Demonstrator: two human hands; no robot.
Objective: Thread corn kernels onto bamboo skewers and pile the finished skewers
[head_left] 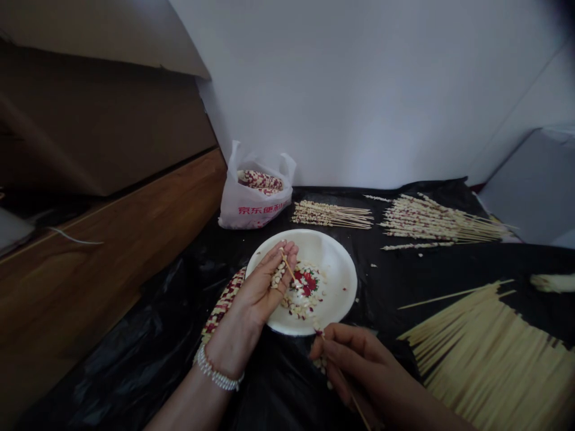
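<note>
My left hand (269,278) is palm up over the white bowl (345,257), its fingers curved around a small heap of pale corn kernels (277,274). My right hand (354,365) pinches a thin wooden skewer (357,407) at the bowl's near edge. Some pale and dark red kernels sit along the skewer, and a bare stretch of stick in line with it reaches into my left palm. More kernels show beneath my right fingers. Loose pale and red kernels lie in the bowl around a printed red flower. A red and cream corn cob (227,299) is partly hidden behind my left forearm.
A white plastic bag (256,209) of corn cobs stands behind the bowl. Kernel-threaded skewers lie in a small bundle (332,214) and a larger pile (422,218). Bare skewers (489,353) fan out at right on the black plastic sheet (372,299). A wooden board (148,221) borders the left.
</note>
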